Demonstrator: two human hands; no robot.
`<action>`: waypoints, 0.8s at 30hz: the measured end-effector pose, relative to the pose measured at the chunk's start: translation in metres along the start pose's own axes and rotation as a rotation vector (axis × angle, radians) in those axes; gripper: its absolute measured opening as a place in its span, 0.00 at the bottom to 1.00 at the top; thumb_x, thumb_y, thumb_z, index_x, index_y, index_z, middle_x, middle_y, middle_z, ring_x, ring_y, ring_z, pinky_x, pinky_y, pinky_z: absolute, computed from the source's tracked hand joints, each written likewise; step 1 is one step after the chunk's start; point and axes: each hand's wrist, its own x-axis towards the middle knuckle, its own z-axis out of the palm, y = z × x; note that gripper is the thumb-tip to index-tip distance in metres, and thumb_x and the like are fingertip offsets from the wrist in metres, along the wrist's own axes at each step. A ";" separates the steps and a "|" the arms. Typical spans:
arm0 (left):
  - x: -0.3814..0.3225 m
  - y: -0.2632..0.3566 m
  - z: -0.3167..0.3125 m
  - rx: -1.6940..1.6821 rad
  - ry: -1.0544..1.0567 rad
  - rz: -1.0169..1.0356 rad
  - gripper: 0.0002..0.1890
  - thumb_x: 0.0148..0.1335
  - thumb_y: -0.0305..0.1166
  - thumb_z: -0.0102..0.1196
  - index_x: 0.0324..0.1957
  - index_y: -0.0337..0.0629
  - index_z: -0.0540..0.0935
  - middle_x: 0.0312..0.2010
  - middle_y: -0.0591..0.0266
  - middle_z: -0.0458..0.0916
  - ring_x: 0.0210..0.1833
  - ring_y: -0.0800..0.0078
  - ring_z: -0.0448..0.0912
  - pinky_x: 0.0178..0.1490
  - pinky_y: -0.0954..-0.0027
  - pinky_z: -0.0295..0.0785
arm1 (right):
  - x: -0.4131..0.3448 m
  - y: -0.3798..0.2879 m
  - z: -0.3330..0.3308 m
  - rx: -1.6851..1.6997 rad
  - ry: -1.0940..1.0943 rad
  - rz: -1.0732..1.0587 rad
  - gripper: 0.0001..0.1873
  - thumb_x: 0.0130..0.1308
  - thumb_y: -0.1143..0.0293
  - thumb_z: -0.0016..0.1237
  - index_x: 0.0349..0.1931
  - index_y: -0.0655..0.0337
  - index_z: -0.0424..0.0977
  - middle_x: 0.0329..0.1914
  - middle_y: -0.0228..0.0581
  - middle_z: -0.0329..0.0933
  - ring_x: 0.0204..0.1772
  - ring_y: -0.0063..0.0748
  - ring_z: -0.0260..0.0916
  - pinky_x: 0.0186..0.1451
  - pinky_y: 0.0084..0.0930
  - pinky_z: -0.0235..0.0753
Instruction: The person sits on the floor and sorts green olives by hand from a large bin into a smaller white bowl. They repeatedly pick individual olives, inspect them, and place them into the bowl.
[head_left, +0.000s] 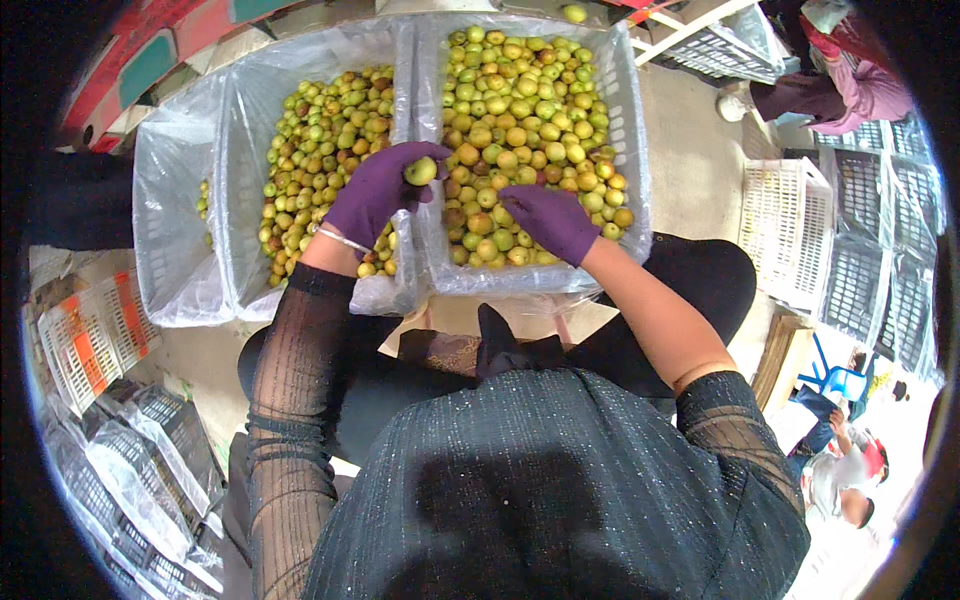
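Observation:
My left hand (382, 184), in a purple glove, holds one yellow-green round fruit (421, 171) between thumb and fingers, above the wall between two lined crates. In a matching glove, my right hand (550, 220) touches the fruits of the right crate, fingers bent together and pointing left; whether a fruit is in its fingertips cannot be told. The right crate (637, 142), lined with clear plastic, is filled with green, yellow and brownish fruits (517, 90). More such fruits (330, 135) lie in the middle crate (244, 150). A third lined crate (176, 247) at the left shows a few fruits.
White plastic crates (784, 232) stand at the right beside stacked black crates (859, 187). Black crates with plastic film (142, 480) lie lower left, near a white crate with orange stripes (97, 337). A person in pink (862, 94) is upper right; other people are lower right.

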 end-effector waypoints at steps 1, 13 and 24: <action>0.001 0.003 -0.002 -0.089 -0.002 -0.089 0.16 0.64 0.24 0.42 0.50 0.48 0.79 0.35 0.67 0.80 0.28 0.84 0.72 0.29 0.82 0.68 | 0.002 -0.002 -0.004 0.020 0.009 0.022 0.15 0.68 0.59 0.38 0.48 0.56 0.72 0.46 0.45 0.77 0.48 0.49 0.74 0.50 0.44 0.72; 0.004 0.011 0.005 -0.128 0.138 -0.002 0.12 0.62 0.38 0.47 0.38 0.46 0.83 0.29 0.71 0.79 0.22 0.81 0.71 0.26 0.79 0.66 | 0.161 0.066 -0.021 -0.438 -0.058 0.348 0.19 0.58 0.66 0.48 0.51 0.54 0.74 0.53 0.47 0.75 0.55 0.46 0.73 0.55 0.41 0.73; 0.012 -0.005 -0.010 0.098 0.148 0.213 0.14 0.66 0.33 0.41 0.45 0.43 0.80 0.31 0.67 0.78 0.21 0.83 0.69 0.22 0.81 0.61 | 0.057 0.062 -0.132 -0.351 0.213 -0.165 0.10 0.54 0.62 0.47 0.31 0.57 0.74 0.34 0.49 0.77 0.38 0.52 0.76 0.39 0.44 0.74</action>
